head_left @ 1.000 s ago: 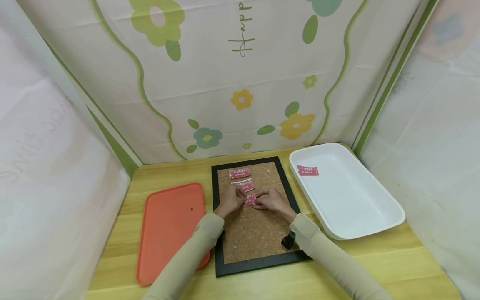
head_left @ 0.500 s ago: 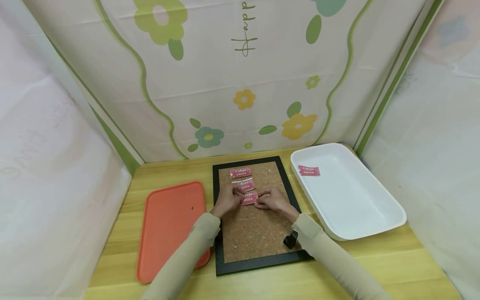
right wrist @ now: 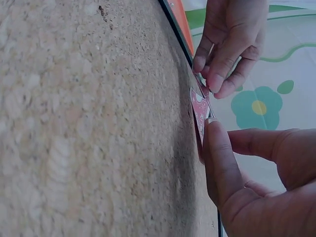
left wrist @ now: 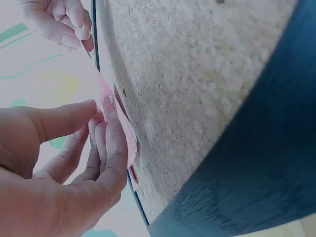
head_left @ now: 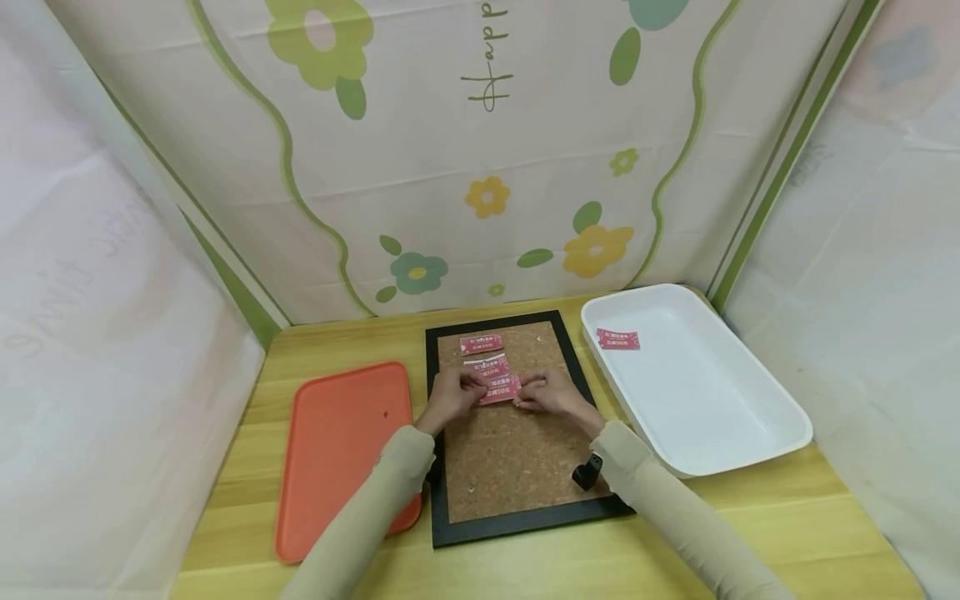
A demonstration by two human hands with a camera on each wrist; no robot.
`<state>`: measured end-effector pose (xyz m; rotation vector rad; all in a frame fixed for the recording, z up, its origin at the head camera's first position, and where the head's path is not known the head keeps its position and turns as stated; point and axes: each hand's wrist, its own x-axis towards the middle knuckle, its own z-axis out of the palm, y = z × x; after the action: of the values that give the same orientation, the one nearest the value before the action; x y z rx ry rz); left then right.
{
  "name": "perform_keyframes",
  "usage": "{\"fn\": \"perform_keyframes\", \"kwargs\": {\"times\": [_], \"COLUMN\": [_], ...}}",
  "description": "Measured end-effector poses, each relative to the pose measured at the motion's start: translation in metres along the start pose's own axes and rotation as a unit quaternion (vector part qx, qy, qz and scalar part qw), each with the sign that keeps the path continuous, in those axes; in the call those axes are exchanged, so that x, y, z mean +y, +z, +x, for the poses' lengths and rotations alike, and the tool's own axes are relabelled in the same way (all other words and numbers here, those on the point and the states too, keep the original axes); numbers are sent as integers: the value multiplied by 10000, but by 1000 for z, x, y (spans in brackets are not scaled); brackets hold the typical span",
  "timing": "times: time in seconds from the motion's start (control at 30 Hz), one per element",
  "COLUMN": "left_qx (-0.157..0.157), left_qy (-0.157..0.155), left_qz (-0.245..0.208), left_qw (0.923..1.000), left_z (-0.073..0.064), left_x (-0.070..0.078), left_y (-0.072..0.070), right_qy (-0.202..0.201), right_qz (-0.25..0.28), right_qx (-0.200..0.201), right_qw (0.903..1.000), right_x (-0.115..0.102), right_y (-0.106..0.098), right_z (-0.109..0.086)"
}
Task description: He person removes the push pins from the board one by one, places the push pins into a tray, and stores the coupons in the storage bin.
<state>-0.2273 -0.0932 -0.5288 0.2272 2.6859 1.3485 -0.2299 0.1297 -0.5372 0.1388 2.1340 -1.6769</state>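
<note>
A pink printed coupon (head_left: 501, 389) is stretched between both hands above a cork board (head_left: 517, 467) with a black frame. My left hand (head_left: 453, 397) pinches its left end between thumb and fingers; in the left wrist view that hand (left wrist: 74, 163) is close to the cork. At the other end, my right hand (head_left: 557, 395) pinches the coupon's right edge, where the fingertips partly hide it. Just beyond lies a second coupon (head_left: 487, 364), partly covered by the held one. A third coupon (head_left: 482, 343) lies near the board's far edge.
To the right stands a white tray (head_left: 720, 400) with one pink coupon (head_left: 618, 339) inside. An orange-red tray (head_left: 341, 458) lies left of the board. Behind the wooden table (head_left: 525, 567) hangs a flowered cloth (head_left: 412, 150).
Both hands have moved the held coupon slightly away from me, toward the second coupon, and its lower edge now sits farther up the board. The other coupons stay in place.
</note>
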Motion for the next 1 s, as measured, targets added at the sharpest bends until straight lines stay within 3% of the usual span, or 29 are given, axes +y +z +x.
{"fn": "perform_keyframes", "kwargs": {"times": [0.23,0.33,0.5,0.73,1.0], "left_qx": [-56,-52,22,153,145], "left_qy": [-301,-249,-92,9,-342], "left_qz": [-221,-337,-377,-434,-855], "left_qw": [9993,9991,9992,9989,9956], "left_z": [-4,-6,-8,-10,-16], "left_x": [1,2,-1,-5,-7], "left_y": [-5,-8,-14,-25,-42], "right_qy": [-101,-183,-354,-462,-562], "right_qz": [-493,-586,-599,-237,-337], "right_qx": [184,218,249,310,317], "right_qw": [9986,9979,9973,9982,9973], "right_x": [-3,-5,-6,-7,-18], "right_y": [-5,-7,-12,-21,-37], "right_z": [-4,-6,-8,-9,-15]}}
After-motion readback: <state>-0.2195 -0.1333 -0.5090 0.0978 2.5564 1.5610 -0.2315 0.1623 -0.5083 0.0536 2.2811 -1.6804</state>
